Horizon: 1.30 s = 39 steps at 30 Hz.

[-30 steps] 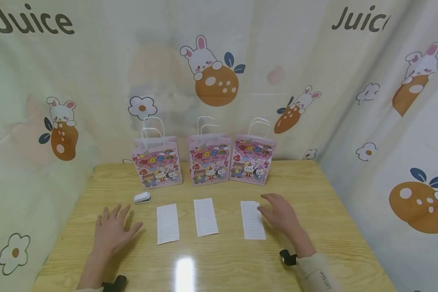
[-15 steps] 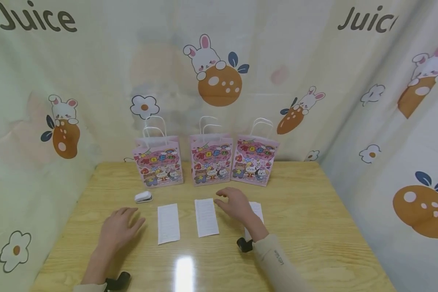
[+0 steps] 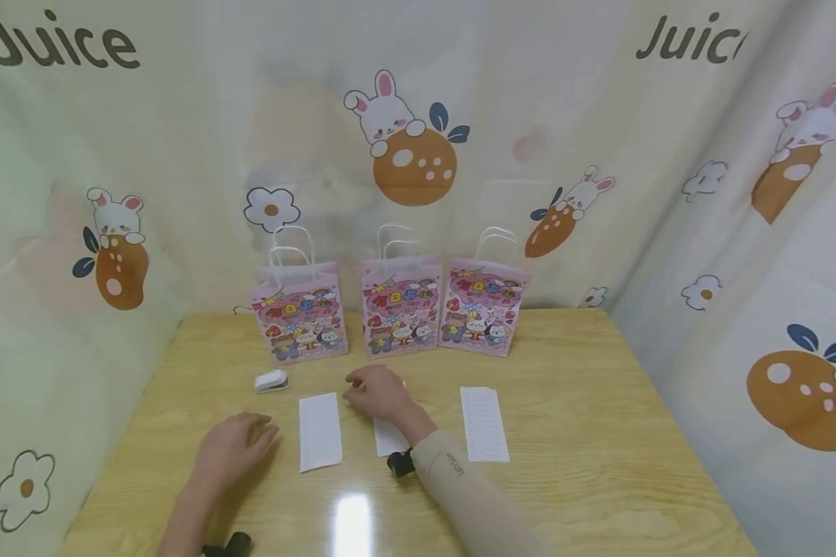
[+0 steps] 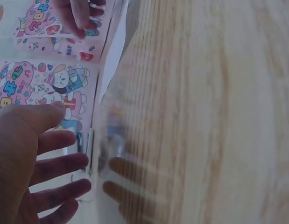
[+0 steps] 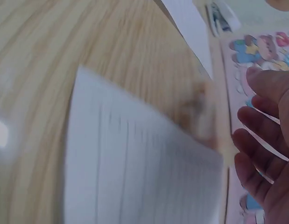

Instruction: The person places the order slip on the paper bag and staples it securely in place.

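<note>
Drifting left since earlier: right hand (image 3: 378, 393) | seemingly above middle paper (image 3: 388, 440) | fingers (image 5: 250, 142) loosely spread

The left hand (image 4: 23, 163), fingers apart, shows in front of a pink cartoon-printed bag (image 4: 46, 88), with the right hand (image 4: 78, 14) at the top and white paper (image 4: 115, 58) on the wood-grained surface (image 4: 205, 112).

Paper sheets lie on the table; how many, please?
3, in a row before the pink bags: the left sheet, the middle sheet partly hidden by the right hand, and the right sheet.
</note>
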Each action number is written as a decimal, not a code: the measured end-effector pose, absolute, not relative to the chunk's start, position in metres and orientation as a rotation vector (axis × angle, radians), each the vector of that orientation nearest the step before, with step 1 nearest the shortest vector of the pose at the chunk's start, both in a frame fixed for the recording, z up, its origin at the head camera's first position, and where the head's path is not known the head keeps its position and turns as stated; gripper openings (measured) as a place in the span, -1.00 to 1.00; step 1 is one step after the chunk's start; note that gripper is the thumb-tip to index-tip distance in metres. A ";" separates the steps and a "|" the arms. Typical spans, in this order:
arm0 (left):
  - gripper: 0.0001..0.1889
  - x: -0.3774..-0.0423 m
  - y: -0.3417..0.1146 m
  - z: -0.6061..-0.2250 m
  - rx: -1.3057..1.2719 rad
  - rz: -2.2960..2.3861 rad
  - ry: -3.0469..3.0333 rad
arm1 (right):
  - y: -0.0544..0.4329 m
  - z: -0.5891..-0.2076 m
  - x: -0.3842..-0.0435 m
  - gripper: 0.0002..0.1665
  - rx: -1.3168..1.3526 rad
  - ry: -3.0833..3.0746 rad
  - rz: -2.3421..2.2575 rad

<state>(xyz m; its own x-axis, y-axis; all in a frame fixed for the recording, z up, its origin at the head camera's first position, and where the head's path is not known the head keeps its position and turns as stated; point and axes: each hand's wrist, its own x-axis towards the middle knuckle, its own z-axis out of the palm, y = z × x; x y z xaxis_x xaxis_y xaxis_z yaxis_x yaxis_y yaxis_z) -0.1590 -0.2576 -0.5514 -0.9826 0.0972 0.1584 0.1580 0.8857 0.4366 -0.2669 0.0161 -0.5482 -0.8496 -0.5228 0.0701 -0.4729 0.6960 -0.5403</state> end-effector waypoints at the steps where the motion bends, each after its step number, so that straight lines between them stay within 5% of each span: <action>1: -0.69 -0.157 -0.258 -0.551 -0.189 -0.708 -2.933 | 0.010 -0.550 -0.268 -0.63 -0.821 2.807 -0.840; 18: -0.76 -0.154 -0.261 -0.546 -0.161 -0.902 -2.920 | -0.012 -0.571 -0.274 -0.57 -0.709 2.819 -0.786; 39: -0.79 -0.187 -0.285 -0.497 -0.311 -0.848 -2.900 | -0.019 -0.569 -0.280 -0.85 -0.709 2.862 -0.749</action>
